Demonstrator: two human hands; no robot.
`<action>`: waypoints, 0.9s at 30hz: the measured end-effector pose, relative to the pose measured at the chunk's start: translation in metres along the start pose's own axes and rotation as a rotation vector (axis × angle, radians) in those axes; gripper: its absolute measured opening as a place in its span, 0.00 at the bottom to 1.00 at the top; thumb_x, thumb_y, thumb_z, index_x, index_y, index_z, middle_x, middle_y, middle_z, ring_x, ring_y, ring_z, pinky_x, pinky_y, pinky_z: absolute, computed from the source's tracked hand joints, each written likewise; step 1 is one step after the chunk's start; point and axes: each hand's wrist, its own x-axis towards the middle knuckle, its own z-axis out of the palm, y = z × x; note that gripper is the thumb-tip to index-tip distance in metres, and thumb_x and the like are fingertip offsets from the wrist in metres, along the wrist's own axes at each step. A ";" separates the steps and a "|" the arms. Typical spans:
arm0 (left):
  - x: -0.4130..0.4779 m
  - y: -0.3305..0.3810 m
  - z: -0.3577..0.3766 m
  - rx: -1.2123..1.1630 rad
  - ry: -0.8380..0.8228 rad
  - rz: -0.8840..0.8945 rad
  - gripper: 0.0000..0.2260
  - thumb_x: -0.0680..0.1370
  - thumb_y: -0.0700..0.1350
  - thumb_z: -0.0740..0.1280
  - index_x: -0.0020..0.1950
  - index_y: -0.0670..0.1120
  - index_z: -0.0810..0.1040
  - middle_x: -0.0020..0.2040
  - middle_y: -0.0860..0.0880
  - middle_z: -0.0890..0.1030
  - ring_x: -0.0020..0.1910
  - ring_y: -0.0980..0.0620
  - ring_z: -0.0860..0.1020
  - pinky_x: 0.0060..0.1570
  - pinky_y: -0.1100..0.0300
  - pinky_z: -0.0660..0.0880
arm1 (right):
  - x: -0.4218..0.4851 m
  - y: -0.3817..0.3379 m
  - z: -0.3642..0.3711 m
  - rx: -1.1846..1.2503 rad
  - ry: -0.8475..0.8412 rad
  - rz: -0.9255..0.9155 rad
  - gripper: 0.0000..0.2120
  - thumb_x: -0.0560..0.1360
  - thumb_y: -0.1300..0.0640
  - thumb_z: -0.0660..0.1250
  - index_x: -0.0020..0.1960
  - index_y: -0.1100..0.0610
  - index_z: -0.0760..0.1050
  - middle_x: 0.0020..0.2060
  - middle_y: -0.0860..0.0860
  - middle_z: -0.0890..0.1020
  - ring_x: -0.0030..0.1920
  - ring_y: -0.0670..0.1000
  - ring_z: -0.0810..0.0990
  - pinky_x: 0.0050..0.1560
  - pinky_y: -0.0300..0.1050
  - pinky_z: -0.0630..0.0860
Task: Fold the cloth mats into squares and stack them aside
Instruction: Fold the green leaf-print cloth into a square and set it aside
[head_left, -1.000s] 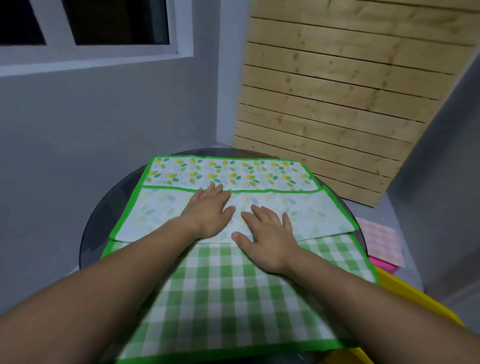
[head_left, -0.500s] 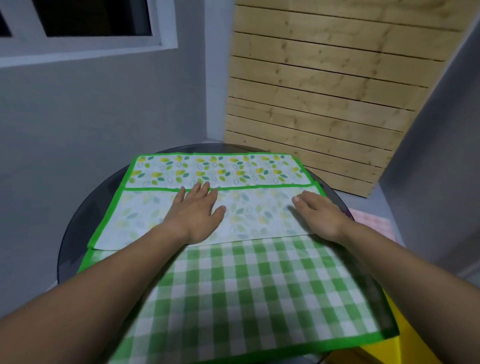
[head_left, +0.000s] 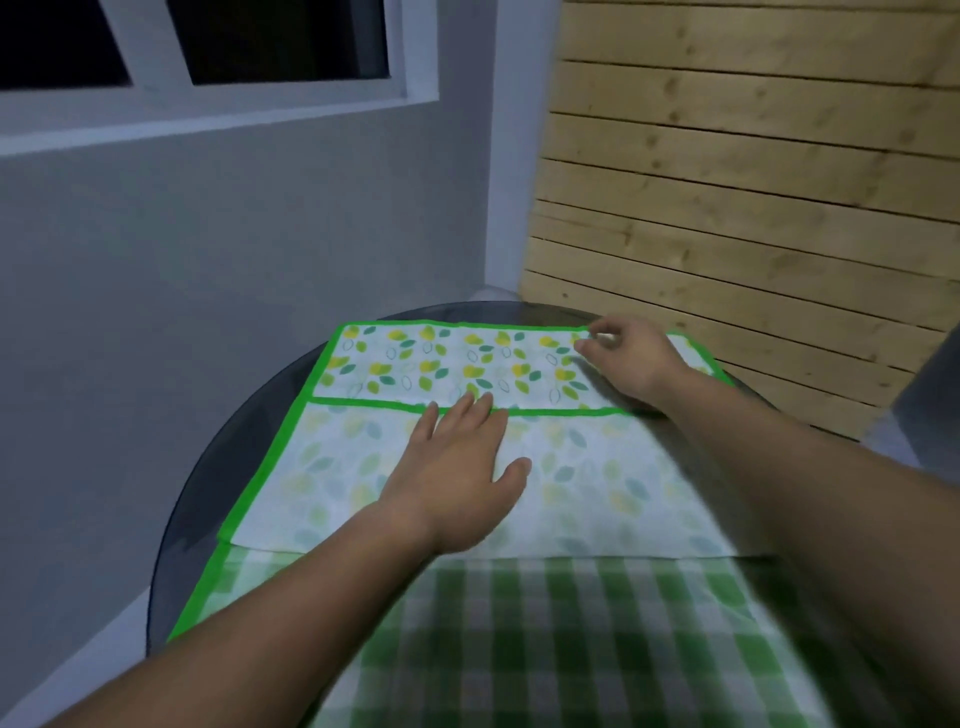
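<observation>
Nearest you, the checked mat (head_left: 545, 649) lay flat on the round glass bench (head_left: 218, 499), with the leaf-print mat (head_left: 467, 364) spread across its far half and its near flap folded over. Your left hand (head_left: 457, 483) rested flat and open on that flap, holding nothing, fingertips at the green hem. Farther off, your right hand (head_left: 631, 358) had curled at the mat's far right part, fingers pinched together near the far edge; whether they had cloth in their grip I could not tell.

If you pulled that edge across while the left palm pressed lightly, the folded flap could have slid and skewed the square, or dragged the checked mat with it.

Half a second earlier your right hand lay flat on the flap's right end; it had since reached farther away.
</observation>
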 end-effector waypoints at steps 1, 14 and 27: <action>0.000 0.000 0.001 -0.003 0.006 0.000 0.30 0.82 0.61 0.50 0.82 0.50 0.53 0.83 0.51 0.48 0.81 0.54 0.43 0.79 0.49 0.39 | 0.009 -0.002 0.003 -0.034 -0.006 -0.008 0.23 0.74 0.41 0.69 0.63 0.52 0.77 0.61 0.52 0.80 0.61 0.55 0.78 0.64 0.50 0.73; 0.002 -0.002 0.004 0.015 0.021 -0.005 0.30 0.82 0.62 0.50 0.81 0.52 0.51 0.82 0.54 0.47 0.80 0.57 0.41 0.78 0.51 0.39 | 0.045 0.004 0.017 -0.089 -0.063 -0.085 0.28 0.72 0.41 0.71 0.66 0.54 0.73 0.62 0.53 0.79 0.62 0.55 0.77 0.64 0.51 0.72; 0.000 -0.001 0.002 -0.025 0.042 0.019 0.29 0.82 0.61 0.51 0.81 0.52 0.54 0.82 0.53 0.49 0.80 0.56 0.42 0.78 0.51 0.38 | 0.032 -0.013 -0.003 -0.081 0.161 -0.222 0.05 0.75 0.50 0.69 0.41 0.44 0.80 0.44 0.41 0.82 0.58 0.50 0.77 0.67 0.52 0.62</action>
